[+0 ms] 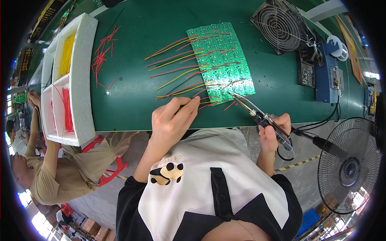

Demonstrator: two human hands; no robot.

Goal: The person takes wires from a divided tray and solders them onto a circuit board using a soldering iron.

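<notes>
1. The left hand (171, 120) is pinching a thin red wire (205, 98) at the near edge of the green panel of circuit boards (221, 60) on the green table (132, 80).
2. The right hand (275, 130) is clenching a black-handled soldering iron (257, 114).
3. The iron's long axis is slanting up-left, its tip lying just right of the pinching fingers (193, 103).

Open green table (132, 108) lies between the white foam tray (82, 60) at the left and the circuit board panel (223, 60), crossed only by loose red wires (102, 52) and red and yellow leads (177, 60) fanning from the panel. Right of the panel, a small mesh fan (279, 26) and blue soldering station (327, 76) block the way.
</notes>
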